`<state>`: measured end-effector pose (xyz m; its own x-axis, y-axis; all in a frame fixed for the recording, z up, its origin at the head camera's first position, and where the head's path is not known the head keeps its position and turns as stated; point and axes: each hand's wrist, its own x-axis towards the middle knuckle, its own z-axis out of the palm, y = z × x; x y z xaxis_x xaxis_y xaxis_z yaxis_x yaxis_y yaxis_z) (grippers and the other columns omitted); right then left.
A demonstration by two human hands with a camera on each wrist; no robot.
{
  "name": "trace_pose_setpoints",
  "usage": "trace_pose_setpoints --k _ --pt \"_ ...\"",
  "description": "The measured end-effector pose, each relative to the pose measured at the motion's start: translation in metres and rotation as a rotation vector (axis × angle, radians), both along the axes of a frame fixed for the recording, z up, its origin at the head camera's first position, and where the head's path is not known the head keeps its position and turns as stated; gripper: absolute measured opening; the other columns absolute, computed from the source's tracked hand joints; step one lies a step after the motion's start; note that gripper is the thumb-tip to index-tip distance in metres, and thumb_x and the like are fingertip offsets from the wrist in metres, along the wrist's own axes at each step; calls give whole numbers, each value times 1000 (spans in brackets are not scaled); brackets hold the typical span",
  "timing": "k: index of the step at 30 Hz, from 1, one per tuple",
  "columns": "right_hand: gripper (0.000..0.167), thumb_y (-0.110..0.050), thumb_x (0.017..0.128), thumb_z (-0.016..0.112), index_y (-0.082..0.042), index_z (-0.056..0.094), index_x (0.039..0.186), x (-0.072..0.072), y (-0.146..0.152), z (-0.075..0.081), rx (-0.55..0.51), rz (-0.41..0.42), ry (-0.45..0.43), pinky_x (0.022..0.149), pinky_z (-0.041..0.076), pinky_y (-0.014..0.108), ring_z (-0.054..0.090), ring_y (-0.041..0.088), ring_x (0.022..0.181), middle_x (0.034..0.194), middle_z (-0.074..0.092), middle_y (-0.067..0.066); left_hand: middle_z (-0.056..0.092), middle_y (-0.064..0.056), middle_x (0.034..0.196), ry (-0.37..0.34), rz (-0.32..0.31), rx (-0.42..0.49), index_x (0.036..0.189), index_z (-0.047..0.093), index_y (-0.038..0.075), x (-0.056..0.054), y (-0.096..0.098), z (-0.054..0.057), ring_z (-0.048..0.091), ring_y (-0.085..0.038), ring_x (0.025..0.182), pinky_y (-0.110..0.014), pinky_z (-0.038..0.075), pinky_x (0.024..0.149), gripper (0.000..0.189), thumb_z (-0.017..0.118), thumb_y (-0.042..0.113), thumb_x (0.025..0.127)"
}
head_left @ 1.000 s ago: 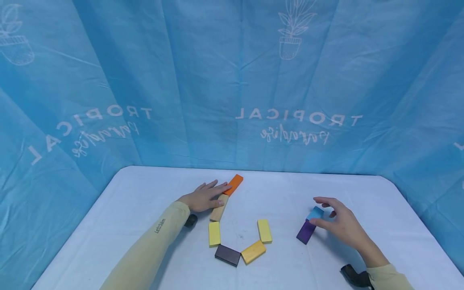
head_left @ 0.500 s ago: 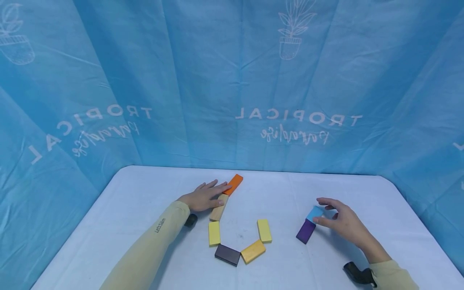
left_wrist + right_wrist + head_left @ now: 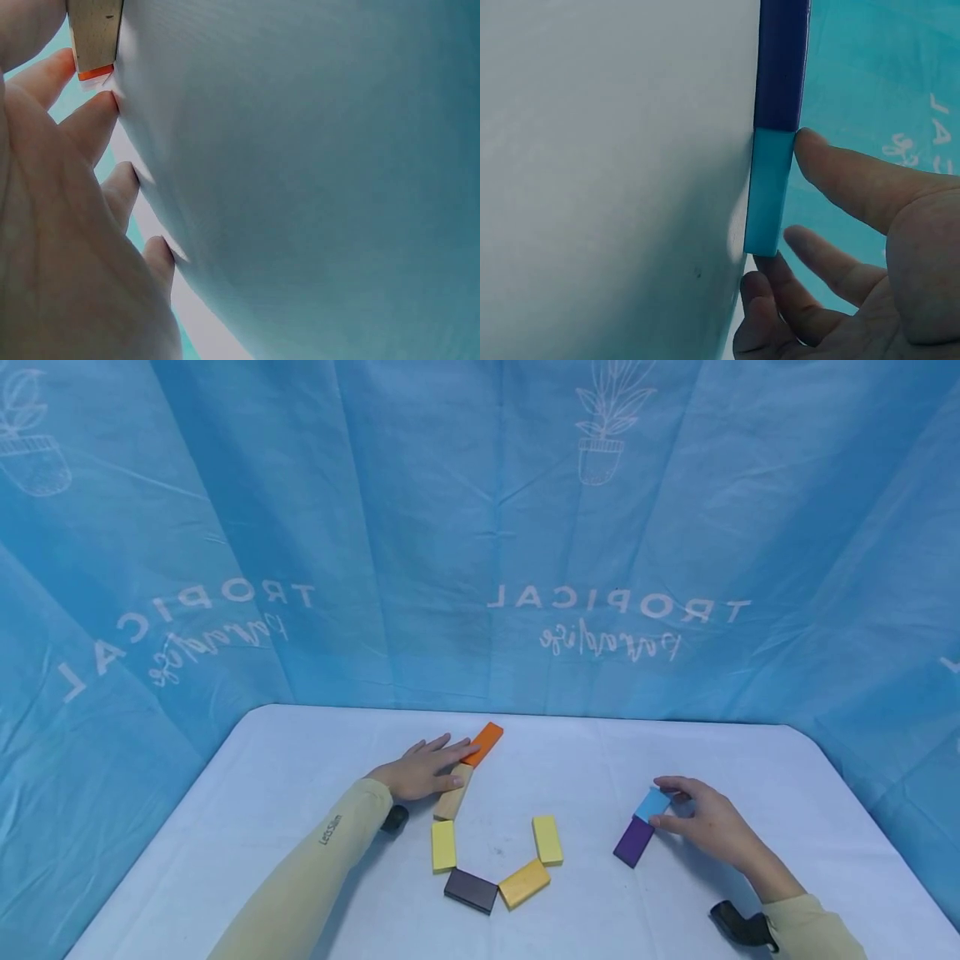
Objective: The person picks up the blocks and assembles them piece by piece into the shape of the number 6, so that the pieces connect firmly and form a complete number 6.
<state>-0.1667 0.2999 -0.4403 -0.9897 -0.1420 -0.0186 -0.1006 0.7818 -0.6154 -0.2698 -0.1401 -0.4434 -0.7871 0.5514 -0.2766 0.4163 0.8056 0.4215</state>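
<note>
My left hand [image 3: 416, 775] lies with spread, straight fingers, its index finger on the orange block [image 3: 489, 740] and its thumb over the natural wood block [image 3: 447, 806]. Those two blocks lie end to end. In the left wrist view the fingertips reach the white tabletop beside the wood block [image 3: 96, 34]. At the right, my right hand [image 3: 708, 822] holds the light blue block [image 3: 650, 805] between thumb and curled fingers. That block [image 3: 769, 191] meets the purple block [image 3: 781, 67] end to end, the thumb near their seam and a finger at the far end.
Several more blocks curve on below the wood one: a yellow block [image 3: 443, 847], a dark block [image 3: 470, 891], a golden block [image 3: 524, 884] and another yellow block [image 3: 547, 840]. A blue printed curtain [image 3: 450, 543] stands behind the white table [image 3: 585, 760].
My right hand's fingers have closed in on the light blue block after drawing slightly right. The left hand and the other blocks have stayed put.
</note>
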Motion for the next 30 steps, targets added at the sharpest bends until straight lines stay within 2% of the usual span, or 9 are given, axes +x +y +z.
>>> trace_pose_setpoints --k 4,10,16,24,30 --pt "60 -26 88 78 4 57 136 0 0 -1 15 8 5 87 53 52 58 36 111 126 62 21 20 2 167 0 -1 0 161 26 27 1 0 0 4 -28 155 -53 3 123 67 48 51 103" --pt "58 -29 93 73 3 56 138 -4 -1 -1 42 20 10 87 53 55 59 39 112 126 62 22 21 2 167 5 5 4 161 27 26 1 -2 0 5 -28 155 -54 3 123 67 48 52 103" --pt "61 -28 89 77 2 57 138 -8 1 -1 85 69 17 84 53 54 60 37 107 121 62 21 21 2 167 -1 8 9 161 27 27 1 -1 0 5 -29 155 -53 3 123 68 48 53 103" --pt "63 -29 87 79 1 57 138 -10 3 3 105 129 2 84 54 52 60 36 107 124 60 22 20 3 167 4 -10 7 161 26 27 0 -1 0 4 -28 155 -53 3 123 67 47 53 103" --pt "66 -26 84 81 3 56 138 -13 3 7 115 153 -29 85 55 54 59 42 110 126 58 26 20 3 167 7 -12 2 161 25 27 0 -1 0 4 -28 155 -53 3 123 67 47 54 103"
